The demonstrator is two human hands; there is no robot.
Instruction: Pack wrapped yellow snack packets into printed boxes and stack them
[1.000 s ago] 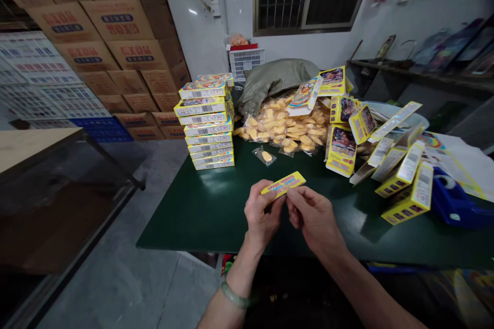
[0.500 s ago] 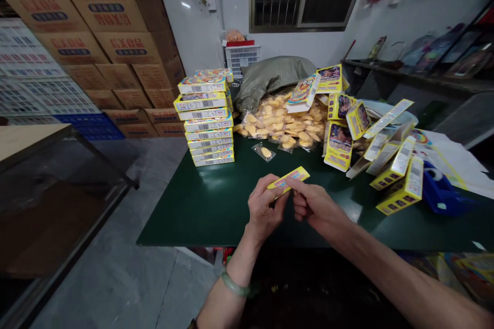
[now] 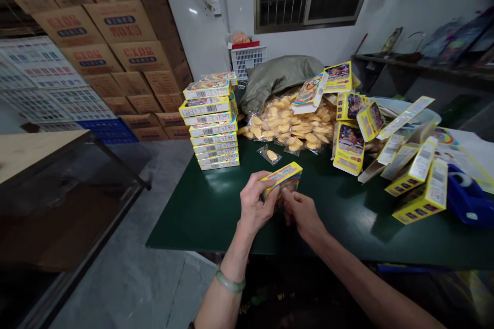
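Observation:
My left hand (image 3: 256, 202) grips a small yellow printed carton (image 3: 287, 176) above the front of the green table (image 3: 216, 216), thumb on its near face and fingers behind. Against the lower part of the same carton, my right hand (image 3: 303, 211) has its fingers bent and pinched together; whether they grip the carton's edge is hidden. One wrapped yellow piece (image 3: 271, 155) lies just beyond the carton. Farther back is a heap of wrapped yellow pieces (image 3: 285, 121), spilling from a grey-green sack (image 3: 283, 77).
A stack of yellow cartons (image 3: 214, 131) stands at the table's left. Loose cartons (image 3: 349, 146) pile up on the right, beside a blue tape dispenser (image 3: 469, 195). Brown boxes (image 3: 135, 56) are stacked at the back left. Another table (image 3: 38, 151) stands at the left.
The carton has tilted so its printed broad face shows below the narrow side. My right hand has moved down from the top edge to the carton's lower part. The view has shifted slightly left.

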